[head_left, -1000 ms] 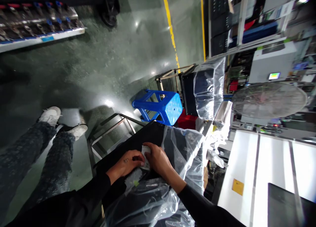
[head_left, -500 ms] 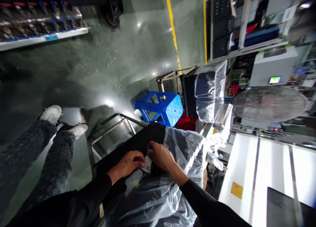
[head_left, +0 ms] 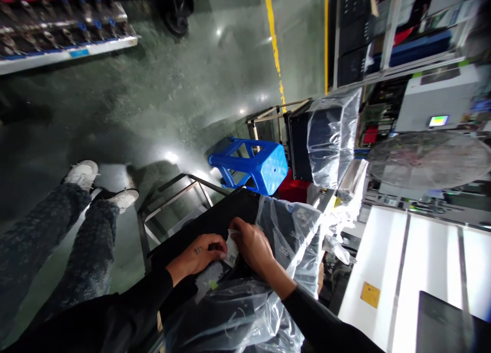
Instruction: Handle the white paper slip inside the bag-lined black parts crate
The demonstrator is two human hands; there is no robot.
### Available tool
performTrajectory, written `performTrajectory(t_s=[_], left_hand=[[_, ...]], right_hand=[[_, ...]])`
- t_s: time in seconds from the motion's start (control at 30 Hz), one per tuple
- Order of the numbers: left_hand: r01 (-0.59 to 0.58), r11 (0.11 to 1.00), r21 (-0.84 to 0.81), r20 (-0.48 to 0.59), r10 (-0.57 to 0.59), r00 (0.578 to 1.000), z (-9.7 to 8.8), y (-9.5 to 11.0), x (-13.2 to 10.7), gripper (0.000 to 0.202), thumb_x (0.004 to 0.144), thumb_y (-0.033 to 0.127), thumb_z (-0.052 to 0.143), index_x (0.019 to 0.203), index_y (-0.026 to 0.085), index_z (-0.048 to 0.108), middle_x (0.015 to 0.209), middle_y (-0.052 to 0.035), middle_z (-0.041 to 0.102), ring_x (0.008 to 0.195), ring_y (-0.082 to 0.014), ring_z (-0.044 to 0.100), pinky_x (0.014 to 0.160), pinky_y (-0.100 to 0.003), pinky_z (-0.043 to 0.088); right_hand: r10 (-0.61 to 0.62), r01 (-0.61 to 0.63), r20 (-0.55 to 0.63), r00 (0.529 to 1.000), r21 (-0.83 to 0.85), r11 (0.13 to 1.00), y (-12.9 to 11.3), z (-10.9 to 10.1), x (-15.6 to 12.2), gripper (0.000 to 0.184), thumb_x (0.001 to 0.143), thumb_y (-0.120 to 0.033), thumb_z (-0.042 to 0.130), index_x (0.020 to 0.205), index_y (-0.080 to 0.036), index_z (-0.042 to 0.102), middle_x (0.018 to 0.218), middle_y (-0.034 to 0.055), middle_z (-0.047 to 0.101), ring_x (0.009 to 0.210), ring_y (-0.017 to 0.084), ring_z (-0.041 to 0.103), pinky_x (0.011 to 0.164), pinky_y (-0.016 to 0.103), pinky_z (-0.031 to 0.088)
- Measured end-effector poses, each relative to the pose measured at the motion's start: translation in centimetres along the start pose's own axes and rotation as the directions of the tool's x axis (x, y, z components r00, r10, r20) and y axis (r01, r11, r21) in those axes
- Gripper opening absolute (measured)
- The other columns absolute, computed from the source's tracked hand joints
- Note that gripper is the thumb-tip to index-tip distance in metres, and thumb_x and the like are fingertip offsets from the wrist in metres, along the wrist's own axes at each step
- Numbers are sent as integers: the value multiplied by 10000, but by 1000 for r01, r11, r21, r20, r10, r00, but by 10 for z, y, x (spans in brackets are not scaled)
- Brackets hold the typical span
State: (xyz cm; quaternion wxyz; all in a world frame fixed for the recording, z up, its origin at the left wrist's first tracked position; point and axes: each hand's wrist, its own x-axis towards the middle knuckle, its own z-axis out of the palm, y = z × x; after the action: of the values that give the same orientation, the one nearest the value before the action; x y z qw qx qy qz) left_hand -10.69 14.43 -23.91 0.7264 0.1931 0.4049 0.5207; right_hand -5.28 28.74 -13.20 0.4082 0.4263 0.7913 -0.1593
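Note:
My left hand and my right hand meet over a black box-like object. Between them is a small whitish, translucent piece that looks like thin plastic; its exact kind is unclear. My right fingers pinch its upper end. The bent left fingers close on its lower left side, though their tips are partly hidden. Crumpled clear plastic sheeting lies across the black object below and to the right of my hands. A grey patch with a small green mark shows under my left hand.
A blue stool stands just beyond the black object. Past it, another dark box is partly wrapped in clear plastic. A metal frame stands at left, near legs and white shoes. A large fan and white panels are at right.
The whitish piece now shows more of its length below my right fingers. Both hands stay nearly in place. The view has shifted slightly.

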Motion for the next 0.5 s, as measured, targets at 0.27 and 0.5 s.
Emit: performTrajectory(t_s=[0.27, 0.5], left_hand=[[1, 992, 126, 124, -17, 992, -22, -4, 3, 122, 824, 267, 681, 836, 149, 656, 859, -9, 622, 802, -161, 583, 776, -361, 489], [18, 981, 195, 95, -37, 995, -20, -4, 7, 134, 850, 282, 659, 840, 149, 663, 891, -16, 644, 837, -172, 603, 820, -389, 498]], right_hand=[[5, -8, 70, 998, 43, 999, 3, -5, 1, 96, 833, -190, 522, 906, -239, 562, 830, 21, 664, 818, 197, 613, 669, 286, 328], [-94, 64, 173, 980, 174, 983, 11, -5, 10, 517, 671, -97, 716, 1133, -221, 519, 1048, 26, 678, 930, 171, 638, 776, 244, 434]])
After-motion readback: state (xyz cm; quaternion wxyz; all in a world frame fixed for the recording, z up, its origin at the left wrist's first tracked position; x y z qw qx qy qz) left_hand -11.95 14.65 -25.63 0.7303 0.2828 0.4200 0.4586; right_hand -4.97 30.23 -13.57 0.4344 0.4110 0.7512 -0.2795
